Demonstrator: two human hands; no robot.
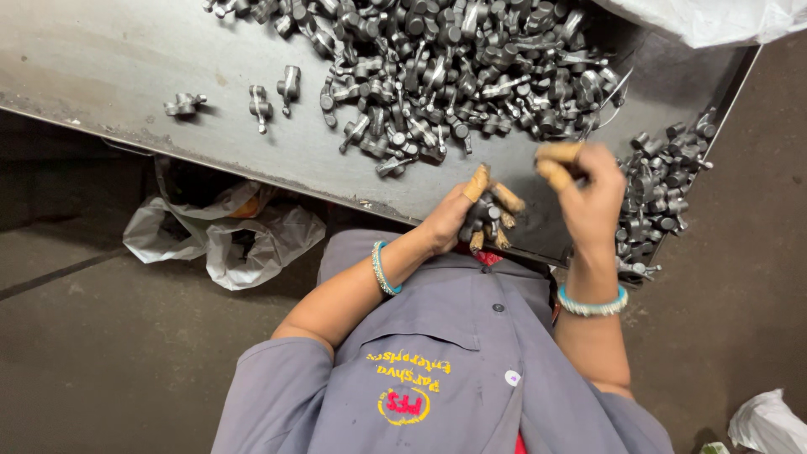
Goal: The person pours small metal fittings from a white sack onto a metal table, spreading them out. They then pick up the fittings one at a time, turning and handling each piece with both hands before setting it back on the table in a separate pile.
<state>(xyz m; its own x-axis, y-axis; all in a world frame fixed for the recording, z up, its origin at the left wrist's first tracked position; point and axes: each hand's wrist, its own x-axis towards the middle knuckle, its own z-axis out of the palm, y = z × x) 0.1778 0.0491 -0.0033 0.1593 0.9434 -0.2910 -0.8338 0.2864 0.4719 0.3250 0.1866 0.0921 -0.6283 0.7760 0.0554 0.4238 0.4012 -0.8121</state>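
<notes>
Left hand (461,217) was what I looked at first: it sat curled near the front edge of the dull grey metal tabletop (109,59), its fingers wrapped in tan cloth tape and closed around a small cluster of dark grey forged metal parts (485,217), knobbly pieces with round bosses and short stems. My right hand (588,197) hovered just beside it, slightly blurred, its taped thumb and forefinger pinched together; whether anything lay between them I could not tell. Both wrists wore pale blue beaded bangles (593,304), and the sleeves belonged to a grey work shirt (471,370) with an embroidered yellow and red emblem.

Beyond the hands, a large heap of the same matt grey metal parts (471,67) covered the far middle of the tabletop, tangled and overlapping. A smaller heap (660,181) lay at the right corner, just beside my right hand. Three loose parts (256,99) sat apart to the left on the bare, scuffed sheet metal.

Below the tabletop's edge, a crumpled white plastic bag (227,240) rested on the dark concrete floor (101,361). Another white plastic sheet (714,17) draped over the far right corner.
</notes>
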